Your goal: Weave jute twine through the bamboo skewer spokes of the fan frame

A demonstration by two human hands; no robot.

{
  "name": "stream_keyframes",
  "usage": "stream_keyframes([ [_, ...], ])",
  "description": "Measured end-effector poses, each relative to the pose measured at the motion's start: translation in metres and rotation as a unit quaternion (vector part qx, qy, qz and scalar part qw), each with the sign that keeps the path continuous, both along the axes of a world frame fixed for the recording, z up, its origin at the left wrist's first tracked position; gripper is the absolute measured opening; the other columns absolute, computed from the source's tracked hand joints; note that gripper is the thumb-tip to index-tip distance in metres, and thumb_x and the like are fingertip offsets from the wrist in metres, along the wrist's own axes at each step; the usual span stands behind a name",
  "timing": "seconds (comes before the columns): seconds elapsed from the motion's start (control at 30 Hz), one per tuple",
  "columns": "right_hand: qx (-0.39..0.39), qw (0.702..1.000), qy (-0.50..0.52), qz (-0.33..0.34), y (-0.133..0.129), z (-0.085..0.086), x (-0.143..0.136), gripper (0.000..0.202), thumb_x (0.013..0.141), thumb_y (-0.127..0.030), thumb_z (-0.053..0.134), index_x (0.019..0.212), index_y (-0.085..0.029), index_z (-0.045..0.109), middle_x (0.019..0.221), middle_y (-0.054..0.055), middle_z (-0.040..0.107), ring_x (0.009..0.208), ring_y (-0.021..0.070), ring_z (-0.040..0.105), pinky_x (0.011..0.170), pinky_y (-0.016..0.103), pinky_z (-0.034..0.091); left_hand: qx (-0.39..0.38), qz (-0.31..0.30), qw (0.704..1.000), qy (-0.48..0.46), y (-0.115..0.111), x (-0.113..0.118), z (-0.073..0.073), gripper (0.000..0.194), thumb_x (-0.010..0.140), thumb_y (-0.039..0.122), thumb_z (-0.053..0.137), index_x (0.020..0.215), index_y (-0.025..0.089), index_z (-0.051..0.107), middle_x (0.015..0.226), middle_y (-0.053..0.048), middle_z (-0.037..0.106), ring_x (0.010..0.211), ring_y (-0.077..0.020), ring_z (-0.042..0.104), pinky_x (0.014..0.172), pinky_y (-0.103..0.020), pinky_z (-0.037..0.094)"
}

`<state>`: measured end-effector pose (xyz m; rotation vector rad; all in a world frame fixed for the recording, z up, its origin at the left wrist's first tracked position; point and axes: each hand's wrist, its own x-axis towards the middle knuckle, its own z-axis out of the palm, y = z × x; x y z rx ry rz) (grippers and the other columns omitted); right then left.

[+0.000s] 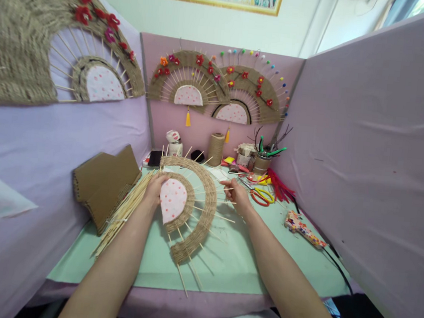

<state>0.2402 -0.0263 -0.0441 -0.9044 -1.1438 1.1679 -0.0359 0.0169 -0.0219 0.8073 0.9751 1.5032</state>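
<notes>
Clearly the biggest thing between the fingers is the half-woven fan (pixel 195 212), lying flat on the green table mat (pixel 231 266). The left hand (pixel 153 189) is closed over the fan's inner edge, fingers curled down on the pink dotted half-disc (pixel 172 200) at its hub, pinning it. The right hand (pixel 236 194) sits just beyond the woven band's outer rim, its fingertips (pixel 228 185) pinched on what looks like a strand of twine or a stick end; which one it is, the picture is too small to tell.

To do this weaving step well, I judge the left hand should keep the hub pressed flat so the spokes do not swivel, while the right draws the strand snug against the last row, alternating over and under each stick without bending them.

The fan is a semicircle: a wide arc of tan jute cord, a narrower jute ring hugging the pink centre, and thin bamboo sticks (pixel 185 276) radiating past the rim towards the wearer. Bare spokes show between ring and arc.

Left of the left fingers lie a bundle of loose sticks (pixel 124 215) and stacked cardboard (pixel 104 183). Beyond the right fingertips are red-handled scissors (pixel 263 196), and farther back a twine spool (pixel 216 149).
</notes>
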Motion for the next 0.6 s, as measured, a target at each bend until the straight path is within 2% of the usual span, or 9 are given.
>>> stream_keyframes([
  [0.1,-0.002,1.0,-0.019,-0.02,0.0025,-0.0015,0.0026,0.056,0.072,-0.067,0.048,0.081,-0.016,0.065,0.051,-0.003,0.042,0.042,0.0076,0.029,0.041,0.024,0.018,0.004,0.014,1.0,-0.01,0.0007,-0.001,0.0011,0.029,0.048,0.014,0.068,0.073,0.018,0.053,0.06,0.004,0.06,0.053,-0.0141,0.058,0.058,-0.028,0.047],
  [0.27,-0.014,0.992,-0.056,-0.113,0.005,-0.001,0.0067,0.053,0.071,-0.066,0.048,0.068,-0.016,0.062,0.044,-0.004,0.035,0.039,0.0078,0.026,0.04,0.025,0.015,0.01,0.037,0.999,-0.008,-0.0001,-0.0025,0.0025,0.025,0.048,0.013,0.067,0.069,0.017,0.054,0.058,0.005,0.059,0.051,-0.0129,0.057,0.055,-0.026,0.046],
  [0.43,0.016,0.984,-0.038,-0.174,0.005,-0.0004,0.0091,0.046,0.072,-0.062,0.051,0.061,-0.017,0.057,0.042,-0.006,0.028,0.04,0.0081,0.023,0.041,0.025,0.015,0.011,0.042,0.999,-0.006,0.0002,-0.0036,0.0021,0.027,0.048,0.013,0.068,0.071,0.017,0.054,0.057,0.004,0.06,0.05,-0.0134,0.057,0.053,-0.026,0.046],
  [0.6,0.071,0.982,-0.011,-0.177,0.0027,0.0024,0.008,0.042,0.073,-0.059,0.052,0.062,-0.019,0.055,0.045,-0.006,0.028,0.042,0.008,0.023,0.042,0.025,0.017,0.014,0.05,0.999,0.009,0.0021,-0.0053,0.0013,0.027,0.048,0.014,0.068,0.071,0.017,0.054,0.055,0.005,0.059,0.049,-0.0131,0.057,0.053,-0.026,0.045],
])
